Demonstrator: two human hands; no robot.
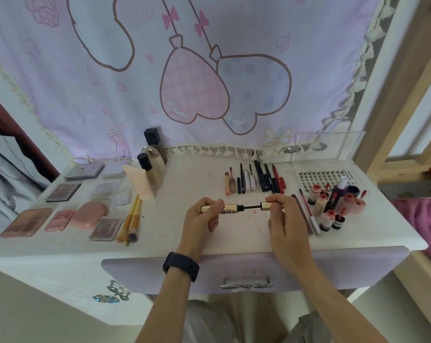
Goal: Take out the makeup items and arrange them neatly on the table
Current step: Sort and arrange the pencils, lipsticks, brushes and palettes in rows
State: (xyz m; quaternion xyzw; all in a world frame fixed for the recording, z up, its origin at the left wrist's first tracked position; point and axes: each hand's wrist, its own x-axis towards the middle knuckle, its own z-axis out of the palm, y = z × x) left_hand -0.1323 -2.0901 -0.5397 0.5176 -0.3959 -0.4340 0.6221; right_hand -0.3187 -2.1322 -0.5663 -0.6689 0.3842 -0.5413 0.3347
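Just in front of the row of liner pens (256,180), above the white table (209,241), a gold mascara tube (213,209) is held level, its long axis running left to right, crosswise to that row. The tube's body is gripped by the left hand (202,216), fingers curled round it, towards the row's left end. The gold cap (266,206) is pinched by the right hand (283,219) towards the row's right end. Between them the black wand (251,207) is bared, its tip at or just inside the tube's black neck, so cap and tube share one line but are not closed together.

Whether the item is being checked or shut cannot be told. For closing, the cap would have to be driven straight along the shared axis, leftward from the right hand. Free table is seen just in front of the row, and both hands are judged about equally near it.

Left of the row makeup brushes (131,219) are laid, and right of it lip-tint bottles (333,206) are clustered
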